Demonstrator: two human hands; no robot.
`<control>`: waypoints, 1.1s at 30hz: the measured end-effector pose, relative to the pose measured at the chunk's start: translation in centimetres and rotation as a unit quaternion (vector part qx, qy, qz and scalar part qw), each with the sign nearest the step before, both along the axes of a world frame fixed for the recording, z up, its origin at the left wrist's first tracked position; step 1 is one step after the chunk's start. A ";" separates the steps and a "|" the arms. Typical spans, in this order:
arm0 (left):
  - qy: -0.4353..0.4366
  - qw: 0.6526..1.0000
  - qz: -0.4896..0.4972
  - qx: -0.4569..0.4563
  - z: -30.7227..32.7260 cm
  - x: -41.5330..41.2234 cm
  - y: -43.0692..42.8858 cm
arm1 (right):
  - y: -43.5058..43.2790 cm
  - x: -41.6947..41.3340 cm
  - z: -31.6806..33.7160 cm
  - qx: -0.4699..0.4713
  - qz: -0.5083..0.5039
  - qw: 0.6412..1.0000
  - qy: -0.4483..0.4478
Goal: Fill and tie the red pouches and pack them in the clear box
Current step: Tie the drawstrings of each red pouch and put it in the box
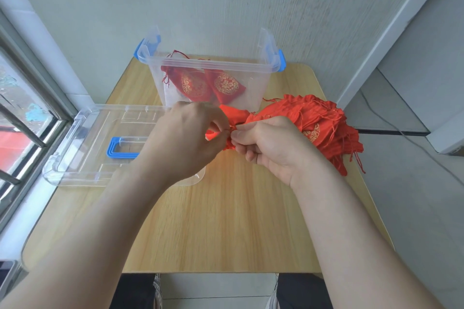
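L hand (185, 140) and R hand (273, 143) meet above table (238, 208). Fingers curled, thumb and forefinger of each pinching neck of one red pouch (232, 116); pouch body shows just behind fingertips. Two filled pouches (198, 83) lie in clear box (253, 88). Spare pile (324, 120) lies beside R hand.

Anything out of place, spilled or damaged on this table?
Nothing looks spilled or damaged. Two things sit askew: the clear lid juts past the left edge of the table toward the window, and the pile of loose red pouches hangs slightly over the right edge, strings dangling.
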State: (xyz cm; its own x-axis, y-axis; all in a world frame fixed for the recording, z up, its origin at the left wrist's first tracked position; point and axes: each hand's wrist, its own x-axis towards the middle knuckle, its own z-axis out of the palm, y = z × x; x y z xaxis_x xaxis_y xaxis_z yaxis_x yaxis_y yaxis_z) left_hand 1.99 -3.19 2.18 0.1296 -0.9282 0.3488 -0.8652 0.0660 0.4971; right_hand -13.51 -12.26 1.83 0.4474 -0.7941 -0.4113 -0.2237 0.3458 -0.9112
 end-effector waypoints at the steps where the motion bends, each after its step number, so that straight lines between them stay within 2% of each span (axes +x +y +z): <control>1: 0.019 1.000 0.000 0.013 0.1 -0.2 0.0 | 0.1 0.0 0.1 -0.015 0.010 1.000 0.001; 5: 0.051 0.993 0.028 0.105 0.2 -0.5 -0.1 | 0.7 0.2 0.3 -0.060 0.036 0.997 0.008; 8: 0.054 0.988 0.029 0.139 0.2 -0.5 -0.2 | 0.8 0.4 0.5 -0.081 0.030 0.996 0.016; 13: 0.018 0.997 0.039 0.070 -0.4 0.5 -0.4 | 0.6 0.4 0.4 -0.128 -0.010 0.990 0.049; 15: 0.028 0.996 0.044 0.072 -0.4 1.0 -0.4 | 0.5 0.3 0.4 -0.127 -0.020 0.990 0.051; 18: 0.125 0.986 0.058 0.097 0.0 1.0 -0.4 | 0.5 0.3 0.5 -0.119 -0.025 0.991 0.050; 20: 0.247 0.961 0.088 0.089 0.6 0.8 -0.4 | 0.5 0.3 0.5 -0.116 -0.022 0.992 0.049; 22: 0.324 0.935 0.113 0.086 1.0 0.6 -0.4 | 0.6 0.3 0.6 -0.117 -0.019 0.992 0.051; 23: 0.317 0.938 0.109 0.092 1.0 0.6 -0.4 | 0.6 0.2 0.6 -0.118 -0.018 0.992 0.051; 27: 0.196 0.974 0.026 0.113 0.3 -0.6 -0.3 | 0.8 0.2 0.8 -0.120 0.008 0.992 0.045; 31: 0.068 0.997 0.027 0.030 -1.3 -0.8 -0.8 | 0.9 0.2 0.8 -0.126 0.025 0.991 0.048; 33: 0.045 0.999 0.024 -0.005 -1.7 -0.7 -1.0 | 0.8 0.1 0.8 -0.124 0.025 0.991 0.047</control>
State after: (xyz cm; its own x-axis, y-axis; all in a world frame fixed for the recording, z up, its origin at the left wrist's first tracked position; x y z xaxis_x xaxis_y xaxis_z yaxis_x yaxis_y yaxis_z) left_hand 1.26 -4.16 0.44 0.2061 -0.9165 0.3429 -0.8190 0.0302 0.5729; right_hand -13.37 -11.42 2.62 0.4571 -0.8543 -0.2475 -0.3235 0.0995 -0.9410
